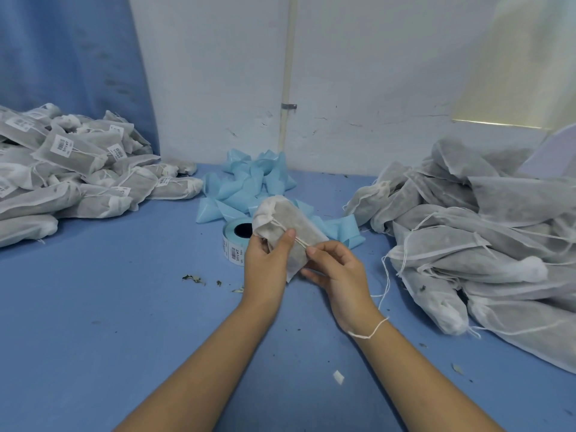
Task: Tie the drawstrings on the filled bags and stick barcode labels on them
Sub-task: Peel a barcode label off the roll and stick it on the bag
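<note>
A filled white mesh bag is held above the blue table, its gathered neck pointing up and left. My left hand grips the bag from below, thumb on top near the neck. My right hand pinches the drawstring against the bag's lower part. Behind the bag lies a roll of barcode labels, partly hidden by my left hand.
A pile of labelled, tied bags fills the left side. A pile of bags without labels with loose strings fills the right. Light-blue label backing strips lie crumpled by the wall. Leaf bits and a paper scrap dot the table.
</note>
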A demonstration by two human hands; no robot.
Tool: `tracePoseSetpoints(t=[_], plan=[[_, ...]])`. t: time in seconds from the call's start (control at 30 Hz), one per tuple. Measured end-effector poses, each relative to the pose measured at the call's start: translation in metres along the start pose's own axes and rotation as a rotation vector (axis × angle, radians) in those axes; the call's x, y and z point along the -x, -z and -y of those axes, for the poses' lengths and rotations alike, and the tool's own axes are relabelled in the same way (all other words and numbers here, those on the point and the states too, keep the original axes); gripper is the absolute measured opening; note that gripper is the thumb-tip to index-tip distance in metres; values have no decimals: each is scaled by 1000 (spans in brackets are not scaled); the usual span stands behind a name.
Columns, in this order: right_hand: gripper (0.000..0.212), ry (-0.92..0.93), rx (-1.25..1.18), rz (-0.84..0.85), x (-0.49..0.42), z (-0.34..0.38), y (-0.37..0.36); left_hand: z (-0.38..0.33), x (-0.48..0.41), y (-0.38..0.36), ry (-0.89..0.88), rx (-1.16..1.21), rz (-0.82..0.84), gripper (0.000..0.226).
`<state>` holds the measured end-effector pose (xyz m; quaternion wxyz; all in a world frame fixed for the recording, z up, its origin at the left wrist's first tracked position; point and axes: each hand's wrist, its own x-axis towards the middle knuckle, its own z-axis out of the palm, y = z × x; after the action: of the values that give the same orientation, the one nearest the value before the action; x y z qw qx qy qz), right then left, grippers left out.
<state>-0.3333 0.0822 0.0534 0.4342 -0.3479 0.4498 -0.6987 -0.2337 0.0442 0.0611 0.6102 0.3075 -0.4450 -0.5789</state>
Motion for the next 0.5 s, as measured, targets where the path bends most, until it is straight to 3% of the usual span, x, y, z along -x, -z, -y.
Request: tracePoseSetpoints(t=[0.17, 0.23, 0.37, 0.5], plan=[[18, 24, -99, -140, -2, 2, 2, -6, -6, 7, 12, 22, -26, 15], [18, 15, -118, -186, -3, 2, 3, -6, -7, 11, -24, -91, -38, 19], [20, 5, -59, -182, -4, -1, 2, -6, -2, 16, -126, -354, 76, 49], [19, 18, 3, -169, -5, -3, 2, -3, -3, 18, -111, -427, 54, 43]])
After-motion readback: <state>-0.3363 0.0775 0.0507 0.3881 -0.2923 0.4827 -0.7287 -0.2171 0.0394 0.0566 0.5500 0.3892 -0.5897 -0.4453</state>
